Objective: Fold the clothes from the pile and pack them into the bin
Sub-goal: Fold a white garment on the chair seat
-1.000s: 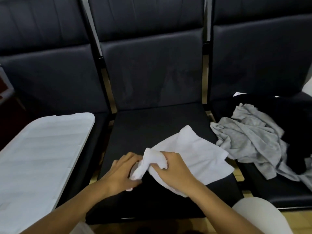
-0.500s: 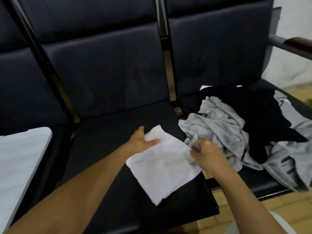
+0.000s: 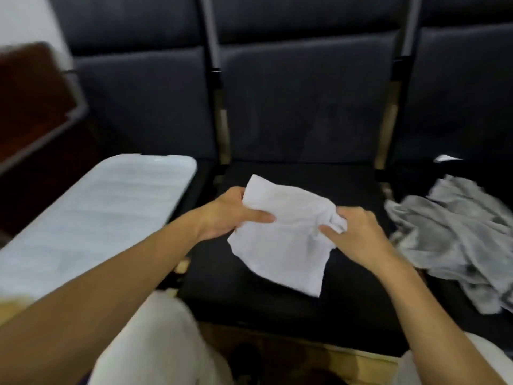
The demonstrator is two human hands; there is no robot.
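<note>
White cloth (image 3: 286,234), thin and creased, hangs in front of the person above the middle seat (image 3: 277,295) of a row of dark padded seats. The left hand (image 3: 230,215) grips its upper left edge, thumb laid across the front and fingers (image 3: 236,193) curled behind. The right hand (image 3: 358,232) has its fingers clenched round a bunched wad of the cloth's right edge. Between the two hands the top edge sags a little; the lower part drops to a loose corner just above the seat cushion, though the picture is blurred and I cannot tell whether that corner touches it.

On the left-hand seat sits the bin, of which only the pale ribbed lid (image 3: 91,218) shows; its near right edge runs close beside the left forearm, and its rounded far corner stops just short of the gap between seats. On the right-hand seat lies the pile (image 3: 458,234): a crumpled grey garment with something black (image 3: 488,173) behind it. The grey fabric's left edge spills toward the gap just beside the right hand, not touching it.

The middle seat's cushion is bare all round the cloth, with open dark surface toward the backrest and along the front edge. The person's light-trousered knees (image 3: 155,343) sit below that front edge.
</note>
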